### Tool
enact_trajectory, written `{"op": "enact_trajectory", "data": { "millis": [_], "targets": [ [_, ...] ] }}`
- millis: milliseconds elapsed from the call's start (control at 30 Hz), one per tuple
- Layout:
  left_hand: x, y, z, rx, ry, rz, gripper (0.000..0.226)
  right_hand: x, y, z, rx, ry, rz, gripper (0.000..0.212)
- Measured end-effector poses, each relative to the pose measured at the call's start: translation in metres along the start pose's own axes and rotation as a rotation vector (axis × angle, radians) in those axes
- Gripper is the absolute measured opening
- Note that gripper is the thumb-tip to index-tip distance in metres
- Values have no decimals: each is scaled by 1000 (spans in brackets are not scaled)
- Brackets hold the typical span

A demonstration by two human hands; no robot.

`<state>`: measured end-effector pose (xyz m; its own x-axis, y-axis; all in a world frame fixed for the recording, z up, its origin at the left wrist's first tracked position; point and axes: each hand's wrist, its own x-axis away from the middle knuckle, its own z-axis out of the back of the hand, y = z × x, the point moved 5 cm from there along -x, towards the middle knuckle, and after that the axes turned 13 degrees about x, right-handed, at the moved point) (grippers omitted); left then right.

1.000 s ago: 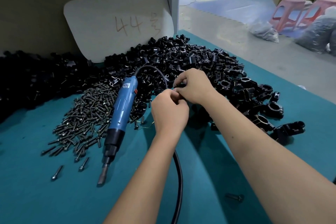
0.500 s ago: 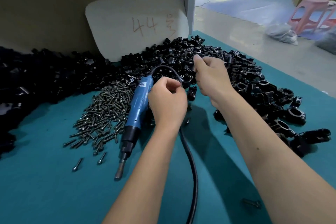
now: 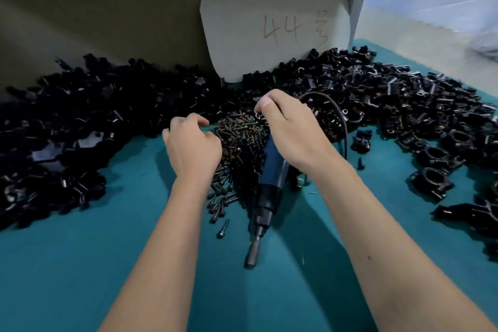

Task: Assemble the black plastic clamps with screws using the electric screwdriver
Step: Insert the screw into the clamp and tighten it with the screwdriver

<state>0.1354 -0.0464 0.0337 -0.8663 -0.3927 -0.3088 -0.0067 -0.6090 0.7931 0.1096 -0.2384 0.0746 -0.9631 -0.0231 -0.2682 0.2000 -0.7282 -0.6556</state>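
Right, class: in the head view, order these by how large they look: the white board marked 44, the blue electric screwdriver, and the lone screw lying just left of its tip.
1. White board, clearly largest.
2. Electric screwdriver, partly hidden under the right hand.
3. Lone screw, smallest.

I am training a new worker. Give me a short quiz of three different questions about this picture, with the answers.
1. True or false: the electric screwdriver lies on the teal table, held by neither hand.
2. Which hand is over the screw pile? A) left hand B) right hand C) both
3. Fill in: the card behind the black clamps reads ___.

Key: 1 true; 2 C; 3 44
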Motion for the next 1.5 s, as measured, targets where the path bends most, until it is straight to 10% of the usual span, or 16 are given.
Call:
{"op": "enact_trajectory", "data": {
  "millis": [600,733,867,1133,1500],
  "targets": [
    [-55,-8,-10,-285,-47,23,24,-3,20,3,-334,126,120,9],
    [-24,1,5,354,108,190,14,-6,29,6,-423,100,84,16],
    [34,18,-7,1185,-102,431,20,-5,34,3,-546,5,52,20],
    [67,23,-13,1112,-403,265,62,-3,32,2,-598,-135,101,48],
    [65,19,-12,1182,-414,198,36,-4,33,0,-511,-176,180,41]
  ]
}}
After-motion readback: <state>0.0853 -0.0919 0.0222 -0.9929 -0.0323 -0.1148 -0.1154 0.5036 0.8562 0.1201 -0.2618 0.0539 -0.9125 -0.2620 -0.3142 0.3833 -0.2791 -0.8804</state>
